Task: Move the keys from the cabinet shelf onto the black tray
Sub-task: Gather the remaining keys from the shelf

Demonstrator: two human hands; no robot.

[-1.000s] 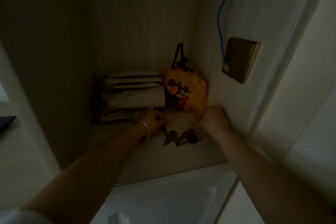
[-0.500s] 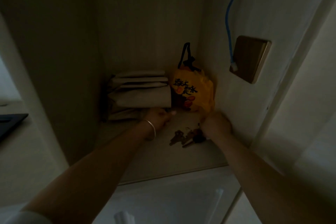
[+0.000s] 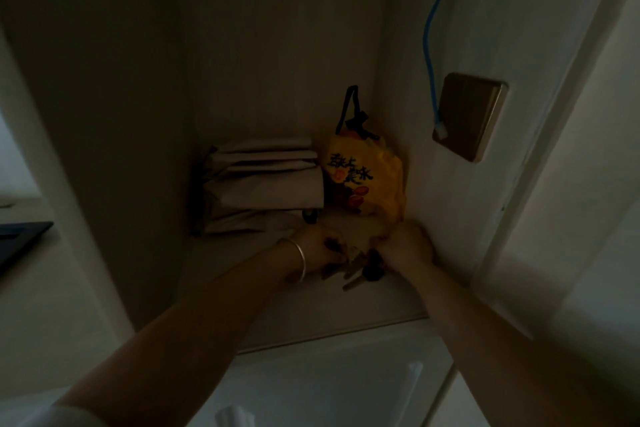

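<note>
Both hands have closed in on the keys [image 3: 358, 270] since a moment ago: the left hand [image 3: 320, 250] now curls over their left side, the right hand [image 3: 408, 248] over the dark fob end, though whether the fingers pinch yet I cannot tell. Those keys lie on the shelf [image 3: 311, 315], in front of the yellow bag [image 3: 363, 180]. Lifting looks near; the black tray [image 3: 20, 239] waits far left of the bag.

2 hands [image 3: 320, 250] [image 3: 408, 248], 1 key bunch [image 3: 360, 269], 1 yellow bag [image 3: 367, 180], 1 folded cloth stack [image 3: 263, 184], 1 bracelet [image 3: 300, 262], 1 blue cable [image 3: 431, 45].
</note>
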